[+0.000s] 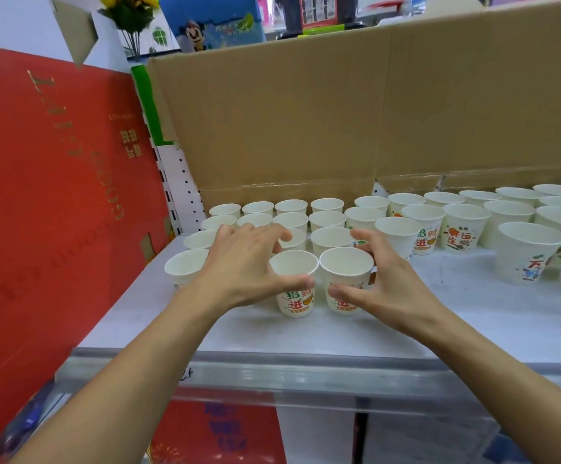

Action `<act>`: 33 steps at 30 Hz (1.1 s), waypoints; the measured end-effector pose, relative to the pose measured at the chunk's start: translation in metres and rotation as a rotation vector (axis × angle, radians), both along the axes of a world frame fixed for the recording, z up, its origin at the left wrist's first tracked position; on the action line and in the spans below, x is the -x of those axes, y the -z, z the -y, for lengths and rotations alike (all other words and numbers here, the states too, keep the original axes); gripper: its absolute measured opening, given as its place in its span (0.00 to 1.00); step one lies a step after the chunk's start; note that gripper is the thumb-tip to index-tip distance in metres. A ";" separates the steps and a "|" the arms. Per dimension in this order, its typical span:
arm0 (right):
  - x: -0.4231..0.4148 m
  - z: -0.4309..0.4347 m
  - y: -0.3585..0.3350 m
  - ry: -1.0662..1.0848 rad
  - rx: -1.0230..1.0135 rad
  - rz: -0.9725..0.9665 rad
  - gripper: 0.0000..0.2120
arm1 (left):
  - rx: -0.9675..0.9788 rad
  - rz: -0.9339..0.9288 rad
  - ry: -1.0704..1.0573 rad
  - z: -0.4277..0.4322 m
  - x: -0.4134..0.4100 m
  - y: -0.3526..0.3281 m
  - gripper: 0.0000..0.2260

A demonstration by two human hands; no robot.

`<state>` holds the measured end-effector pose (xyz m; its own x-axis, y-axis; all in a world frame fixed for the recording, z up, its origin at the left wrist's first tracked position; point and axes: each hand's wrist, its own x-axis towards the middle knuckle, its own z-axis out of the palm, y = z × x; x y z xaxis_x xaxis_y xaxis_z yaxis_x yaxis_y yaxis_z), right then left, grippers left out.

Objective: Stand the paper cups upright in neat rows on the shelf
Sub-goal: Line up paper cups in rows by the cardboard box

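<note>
Several white paper cups with colourful print stand upright in rows on the white shelf (306,336). Two cups stand side by side at the front. My left hand (242,266) curls round the front left cup (295,301), thumb on its near side and fingers arched over behind its rim. The front right cup (345,266) sits in my right hand (386,283), thumb on its printed front and fingers behind it. One more front-row cup (185,266) stands left of my left hand. A looser group of cups (527,252) stands on the right.
A brown cardboard sheet (339,112) forms the back wall behind the cups. A large red gift box (54,195) leans against the shelf's left side. The shelf's clear plastic front rail (306,380) runs along the near edge, with red boxes on the level below.
</note>
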<state>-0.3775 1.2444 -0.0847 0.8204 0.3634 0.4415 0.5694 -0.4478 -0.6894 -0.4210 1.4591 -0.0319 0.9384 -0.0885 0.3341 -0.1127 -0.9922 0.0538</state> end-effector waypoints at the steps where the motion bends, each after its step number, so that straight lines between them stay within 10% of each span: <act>1: -0.001 0.000 0.000 0.004 -0.001 -0.005 0.40 | 0.019 -0.008 0.008 0.000 -0.001 0.000 0.33; 9: 0.000 0.003 -0.003 0.030 0.048 -0.017 0.45 | 0.091 -0.041 0.072 -0.005 0.003 -0.002 0.33; 14: -0.024 0.045 -0.030 0.227 0.169 0.232 0.30 | 0.167 -0.034 0.171 0.017 0.006 -0.008 0.34; 21: -0.073 0.068 -0.051 0.204 0.934 0.349 0.04 | 0.296 -0.086 0.247 0.067 -0.049 -0.035 0.18; 29: -0.031 0.137 -0.100 -0.220 1.095 -0.034 0.14 | 0.201 -0.148 0.192 0.086 -0.122 -0.058 0.10; 33: -0.051 0.135 -0.124 -0.221 0.853 -0.064 0.18 | 0.074 -0.280 0.196 0.101 -0.154 -0.052 0.10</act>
<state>-0.3263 1.1097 0.0396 0.7061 0.7015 -0.0968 0.6757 -0.7083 -0.2043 -0.2673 1.3578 0.0199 0.9620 -0.2615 0.0779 -0.2716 -0.9453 0.1804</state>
